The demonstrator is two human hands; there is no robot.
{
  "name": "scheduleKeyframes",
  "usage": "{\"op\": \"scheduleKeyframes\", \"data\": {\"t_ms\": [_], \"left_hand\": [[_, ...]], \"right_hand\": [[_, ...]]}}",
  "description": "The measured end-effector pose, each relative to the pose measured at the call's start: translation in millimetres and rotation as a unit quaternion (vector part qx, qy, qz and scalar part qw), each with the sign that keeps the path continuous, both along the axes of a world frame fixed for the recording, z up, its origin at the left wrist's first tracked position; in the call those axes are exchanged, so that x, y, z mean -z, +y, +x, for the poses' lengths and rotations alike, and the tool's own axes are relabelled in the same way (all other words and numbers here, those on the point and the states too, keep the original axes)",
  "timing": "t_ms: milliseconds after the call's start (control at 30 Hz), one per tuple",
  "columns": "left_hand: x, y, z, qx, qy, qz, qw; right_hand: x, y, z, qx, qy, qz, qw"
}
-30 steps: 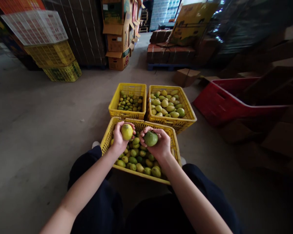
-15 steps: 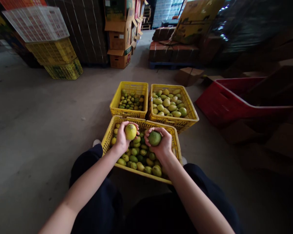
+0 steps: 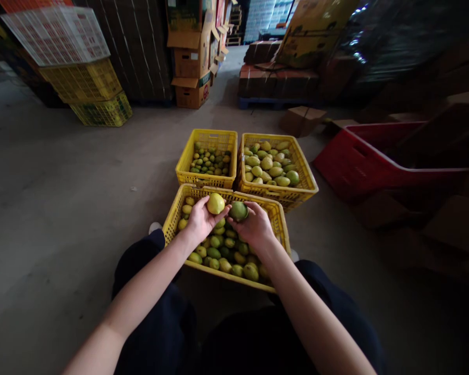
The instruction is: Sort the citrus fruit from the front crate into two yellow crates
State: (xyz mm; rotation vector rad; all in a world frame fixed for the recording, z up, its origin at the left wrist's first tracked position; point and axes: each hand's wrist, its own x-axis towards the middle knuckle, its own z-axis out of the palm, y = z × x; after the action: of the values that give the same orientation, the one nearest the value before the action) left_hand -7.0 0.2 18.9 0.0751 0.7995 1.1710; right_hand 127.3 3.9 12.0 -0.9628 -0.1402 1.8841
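A yellow lemon [image 3: 216, 203] rests in my left hand [image 3: 201, 221], between the thumb and the fingers under it. My right hand [image 3: 255, 225] is closed round a green lemon [image 3: 239, 211], thumb on the far side. The two fruits are held side by side, a small gap apart, above the near yellow crate [image 3: 285, 229]. Inside that crate lie several green and yellow lemons [image 3: 213, 253], partly covered by my hands and forearms.
Behind stand a yellow crate [image 3: 183, 162] of small greenish fruit and another yellow crate [image 3: 310, 182] of larger yellow-green fruit. A red bin [image 3: 346, 166] is at right. Stacked crates [image 3: 82, 80] stand far left, cardboard boxes [image 3: 187, 62] at the back.
Both hands have moved closer together, bringing the two lemons nearly side by side. The green lemon has risen and shifted left; the yellow one has shifted right and turned.
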Motion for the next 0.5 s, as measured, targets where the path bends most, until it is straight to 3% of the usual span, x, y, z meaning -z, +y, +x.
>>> {"op": "scheduleKeyframes", "data": {"t_ms": [233, 400, 500], "left_hand": [[9.4, 5, -3, -0.009, -0.035, -0.046, 0.998], [20.9, 6, -5, 0.038, -0.038, -0.043, 0.998], [18.5, 4, -5, 0.044, -0.039, -0.044, 0.997]], "right_hand": [[-0.8, 1, 1, -0.008, 0.011, -0.020, 1.000], [-2.2, 1, 1, -0.026, -0.011, -0.024, 0.999], [0.0, 3, 2, -0.045, -0.025, -0.019, 0.998]]}}
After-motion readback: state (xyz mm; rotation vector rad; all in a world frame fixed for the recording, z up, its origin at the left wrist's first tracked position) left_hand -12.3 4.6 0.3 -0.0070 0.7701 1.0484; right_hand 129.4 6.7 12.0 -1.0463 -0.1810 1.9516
